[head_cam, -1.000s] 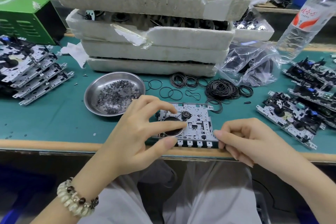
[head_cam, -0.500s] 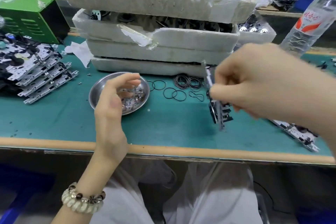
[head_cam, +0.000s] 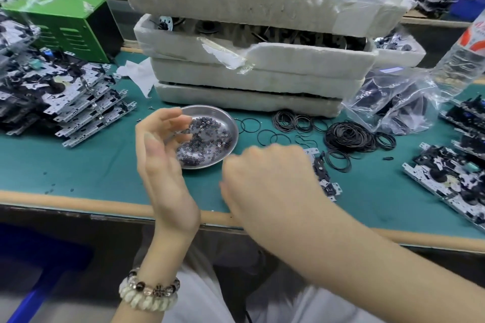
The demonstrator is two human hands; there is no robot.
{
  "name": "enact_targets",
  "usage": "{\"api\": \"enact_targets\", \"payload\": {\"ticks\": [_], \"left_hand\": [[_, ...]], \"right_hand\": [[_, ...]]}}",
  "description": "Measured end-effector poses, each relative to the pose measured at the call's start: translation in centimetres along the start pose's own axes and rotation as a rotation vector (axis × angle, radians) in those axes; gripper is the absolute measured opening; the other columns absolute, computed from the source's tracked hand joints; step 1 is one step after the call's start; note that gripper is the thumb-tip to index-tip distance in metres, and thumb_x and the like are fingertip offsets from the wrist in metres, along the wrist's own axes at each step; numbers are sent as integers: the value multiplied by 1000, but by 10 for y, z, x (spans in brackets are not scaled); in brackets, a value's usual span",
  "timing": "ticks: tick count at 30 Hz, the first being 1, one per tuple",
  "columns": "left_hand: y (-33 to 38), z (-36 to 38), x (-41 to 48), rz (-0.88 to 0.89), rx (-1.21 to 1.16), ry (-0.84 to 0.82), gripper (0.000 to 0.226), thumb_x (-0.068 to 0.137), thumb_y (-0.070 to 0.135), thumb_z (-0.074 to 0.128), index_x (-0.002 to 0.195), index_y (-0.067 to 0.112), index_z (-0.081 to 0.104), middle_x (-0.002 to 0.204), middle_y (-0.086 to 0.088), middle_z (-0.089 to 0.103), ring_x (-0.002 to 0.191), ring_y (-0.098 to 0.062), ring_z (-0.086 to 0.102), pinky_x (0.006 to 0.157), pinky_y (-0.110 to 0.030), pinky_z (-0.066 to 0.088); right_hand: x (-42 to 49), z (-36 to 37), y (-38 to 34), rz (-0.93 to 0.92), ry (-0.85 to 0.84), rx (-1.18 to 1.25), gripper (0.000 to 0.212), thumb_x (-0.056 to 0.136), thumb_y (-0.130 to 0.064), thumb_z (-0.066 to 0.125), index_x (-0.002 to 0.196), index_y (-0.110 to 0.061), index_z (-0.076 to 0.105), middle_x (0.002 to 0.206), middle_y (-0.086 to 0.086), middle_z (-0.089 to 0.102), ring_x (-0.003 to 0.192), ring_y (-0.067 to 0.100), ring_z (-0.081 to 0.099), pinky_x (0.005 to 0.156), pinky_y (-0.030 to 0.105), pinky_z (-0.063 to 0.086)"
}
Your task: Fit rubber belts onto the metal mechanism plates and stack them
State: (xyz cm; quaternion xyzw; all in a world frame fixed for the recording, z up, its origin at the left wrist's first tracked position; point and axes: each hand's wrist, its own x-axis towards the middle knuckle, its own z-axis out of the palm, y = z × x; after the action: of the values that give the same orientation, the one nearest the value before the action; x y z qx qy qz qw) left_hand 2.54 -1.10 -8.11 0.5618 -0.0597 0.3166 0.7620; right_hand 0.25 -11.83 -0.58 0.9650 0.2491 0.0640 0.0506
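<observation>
Green matting over the worktop (head_cam: 78, 165), and near its front edge the right hand (head_cam: 267, 181), blurred, knuckles up, curled round a metal mechanism plate (head_cam: 321, 173) tipped on its long edge, only the far side of the plate showing past the knuckles. Fingertips hidden, yet judged a real grip, with no other prop for the plate in sight. Left hand (head_cam: 162, 155) raised, palm turned inward, fingers loose and spread, holding nothing, hovering just in front of a steel dish (head_cam: 231, 123) of small dark washers. Loose rubber belts (head_cam: 349, 136) heaped on the matting just behind the plate, more lying singly toward the dish. Fanned stack of plates (head_cam: 86, 107) well off to the left; further plates (head_cam: 446, 181) lying at the right. Belt on the held plate or not: impossible to tell. Judged step: one plate in transit between fitting and stacking, probably bound for the left stack. Called for next: laying it flat and square on top of that stack without dislodging any belt from its pulleys, then reaching for a fresh plate at the right and a single belt from the heap.
</observation>
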Motion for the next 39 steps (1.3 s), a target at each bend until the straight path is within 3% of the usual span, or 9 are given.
{"api": "enact_targets", "payload": {"ticks": [1, 2, 5, 9, 17, 23, 30, 35, 39], "left_hand": [[0, 0, 1, -6, -4, 11, 42, 95, 45, 28, 111, 17, 54, 108, -13, 55, 106, -26, 52, 90, -37, 42], [-1, -1, 2, -10, -4, 19, 43, 95, 46, 28, 111, 16, 54, 108, -14, 55, 106, -27, 52, 90, -37, 42], [-1, -2, 2, -8, -2, 36, 43, 94, 47, 28, 110, 17, 55, 109, -15, 55, 106, -26, 52, 90, -36, 42], [-3, -3, 1, -6, -6, 40, 43, 95, 48, 29, 110, 19, 56, 107, -7, 57, 105, -23, 53, 91, -34, 42], [-1, -2, 1, 0, 15, 14, 49, 95, 63, 43, 109, 18, 57, 112, -17, 52, 107, -28, 50, 91, -33, 42], [-4, -3, 2, 5, -11, 21, 42, 95, 46, 29, 110, 16, 55, 109, -15, 52, 105, -28, 50, 90, -33, 42], [-5, -3, 1, -2, -12, 20, 41, 93, 45, 30, 110, 16, 55, 103, -10, 55, 102, -26, 51, 89, -32, 42], [-5, -4, 0, 3, 0, 18, 40, 95, 44, 30, 110, 18, 56, 106, -13, 55, 103, -25, 52, 90, -31, 42], [-6, -3, 0, 29, 60, -24, 30, 94, 38, 35, 108, 23, 57, 102, 8, 64, 99, -15, 58, 89, -29, 43]], "right_hand": [[6, 2, 4, 46, 63, -21, 54, 86, -27, 66, 62, -17, 18, 69, -7, 42, 53, 27, 38, 48, 27, 5], [13, 5, 9, 75, 103, -10, 49, 89, -28, 63, 65, -16, 21, 67, -2, 41, 70, 20, 16, 48, 28, 5], [39, 17, 16, 112, 135, 43, 31, 92, -25, 58, 77, -21, 32, 84, 1, 32, 85, 23, 37, 48, 29, 7], [63, 36, 8, 136, 15, 97, 35, 86, -19, 64, 75, -19, 31, 93, 3, 32, 107, 27, 40, 61, 32, 23], [79, 35, -7, 131, 15, 43, 45, 77, -14, 67, 65, -18, 23, 68, 0, 25, 87, 25, 26, 72, 36, 29], [77, 37, -8, 130, 53, 53, 46, 75, -9, 66, 64, -17, 22, 67, 1, 23, 85, 25, 25, 70, 36, 26], [76, 39, -7, 140, 163, 74, 46, 75, -6, 65, 63, -15, 21, 84, 2, 35, 86, 25, 28, 69, 35, 25], [75, 40, -1, 155, 250, 110, 32, 78, -2, 60, 68, -18, 34, 78, -2, 37, 95, 26, 45, 66, 33, 26], [68, 32, 24, 252, 307, 320, 10, 84, -36, 72, 83, -26, 71, 86, -8, 58, 95, 19, 47, 63, 30, 30]]}}
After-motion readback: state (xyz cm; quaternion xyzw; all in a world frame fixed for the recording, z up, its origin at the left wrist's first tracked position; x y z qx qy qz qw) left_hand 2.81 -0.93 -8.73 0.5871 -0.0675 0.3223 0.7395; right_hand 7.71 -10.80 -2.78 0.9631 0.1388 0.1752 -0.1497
